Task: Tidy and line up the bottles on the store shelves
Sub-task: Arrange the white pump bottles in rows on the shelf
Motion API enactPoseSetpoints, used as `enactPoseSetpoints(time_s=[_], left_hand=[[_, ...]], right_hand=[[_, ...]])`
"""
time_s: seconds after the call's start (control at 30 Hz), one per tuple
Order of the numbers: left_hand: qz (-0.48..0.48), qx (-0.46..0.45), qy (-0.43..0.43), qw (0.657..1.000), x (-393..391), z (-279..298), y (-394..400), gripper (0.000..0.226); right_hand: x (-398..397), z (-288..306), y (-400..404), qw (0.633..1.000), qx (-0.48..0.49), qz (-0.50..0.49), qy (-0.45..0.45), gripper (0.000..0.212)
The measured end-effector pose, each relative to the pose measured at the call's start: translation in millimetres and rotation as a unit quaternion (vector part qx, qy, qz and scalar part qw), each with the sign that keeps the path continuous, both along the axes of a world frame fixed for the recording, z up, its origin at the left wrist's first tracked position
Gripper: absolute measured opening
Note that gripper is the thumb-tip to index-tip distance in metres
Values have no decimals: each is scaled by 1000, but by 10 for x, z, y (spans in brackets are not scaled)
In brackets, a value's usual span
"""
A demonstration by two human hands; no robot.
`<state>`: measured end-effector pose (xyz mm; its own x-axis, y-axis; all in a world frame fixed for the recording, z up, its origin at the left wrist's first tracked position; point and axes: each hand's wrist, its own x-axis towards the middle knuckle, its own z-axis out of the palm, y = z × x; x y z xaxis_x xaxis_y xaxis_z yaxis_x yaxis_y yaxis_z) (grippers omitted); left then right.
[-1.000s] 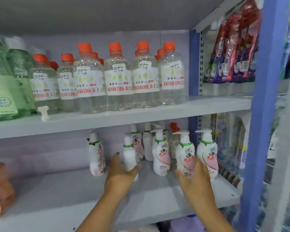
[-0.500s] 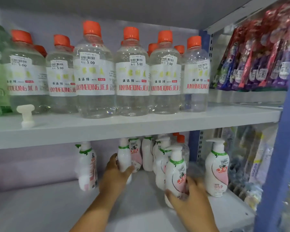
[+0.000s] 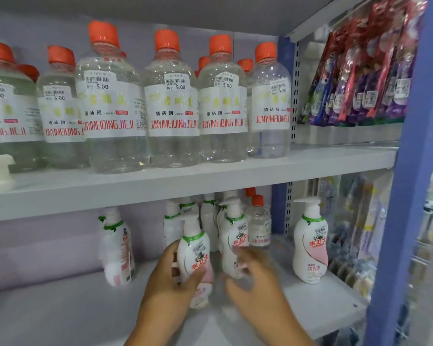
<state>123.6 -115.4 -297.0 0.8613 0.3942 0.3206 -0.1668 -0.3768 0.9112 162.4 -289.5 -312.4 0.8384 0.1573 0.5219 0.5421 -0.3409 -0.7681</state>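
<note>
On the lower shelf [image 3: 60, 310] stand several white-and-pink pump bottles with green collars. My left hand [image 3: 169, 280] is closed around one pump bottle [image 3: 195, 255] at the front, its label facing me. Just to the right, my right hand [image 3: 256, 280] curls around the lower part of a second pump bottle [image 3: 234, 243]; the hand is blurred. Another pump bottle [image 3: 118, 248] stands alone to the left, and one more [image 3: 310, 243] stands apart at the right. More of them crowd behind my hands.
A small clear bottle with an orange cap [image 3: 259, 226] stands among the pump bottles at the back. The upper shelf [image 3: 210, 176] carries a row of clear orange-capped bottles [image 3: 173, 106] and a loose white pump head [image 3: 0, 171]. Toothbrush packs [image 3: 360, 76] hang right of the blue post [image 3: 408, 171].
My left hand's bottle has come forward and now shows its label. My right hand has shifted up and back beside it. The view has moved closer to the shelf.
</note>
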Motion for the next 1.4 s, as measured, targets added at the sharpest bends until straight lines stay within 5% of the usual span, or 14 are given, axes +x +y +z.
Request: enactPoseSetpoints(time_s=[0.1,0.23,0.3,0.43,0.53,0.6,0.7,0.8,0.97,1.03,1.13,1.4], left_hand=[[26,-5,18,999,-93,38,199,53],[119,-4,13,993,-148,11,543,55],[146,-5,-7,989,-118,-41,627,53],[194,-8,-12,981,-80,-109,612,31],[290,52,-72,953,-205,-103,358,28],[301,40,-129,944,-307,-72,30,24],[138,3,-94,986,-264,-34,-537,24],[31,-22,-43,998,-115,-70,-879,59],[87,-21,-70,994,-149,-47,-772,59],[120,-30,-80,989,-206,-20,-591,59],[167,-35,-82,982,-174,-23,-337,57],[203,-12,-50,978,44,-107,-280,64]], right_hand=[[95,167,-613,975,92,-186,-84,48],[462,179,-1161,950,51,-300,70,87],[622,96,-1207,959,29,-256,120,98],[686,67,-1202,973,59,-170,146,48],[625,34,-1121,976,22,-149,159,39],[514,15,-996,981,35,-94,165,41],[283,-22,-719,985,42,-17,168,44],[123,-131,-347,990,-27,56,125,39],[139,-145,-287,962,-193,154,113,87],[316,-73,-489,978,-109,137,115,70],[887,84,-727,996,6,-13,93,41],[1397,229,-648,991,3,19,132,31]])
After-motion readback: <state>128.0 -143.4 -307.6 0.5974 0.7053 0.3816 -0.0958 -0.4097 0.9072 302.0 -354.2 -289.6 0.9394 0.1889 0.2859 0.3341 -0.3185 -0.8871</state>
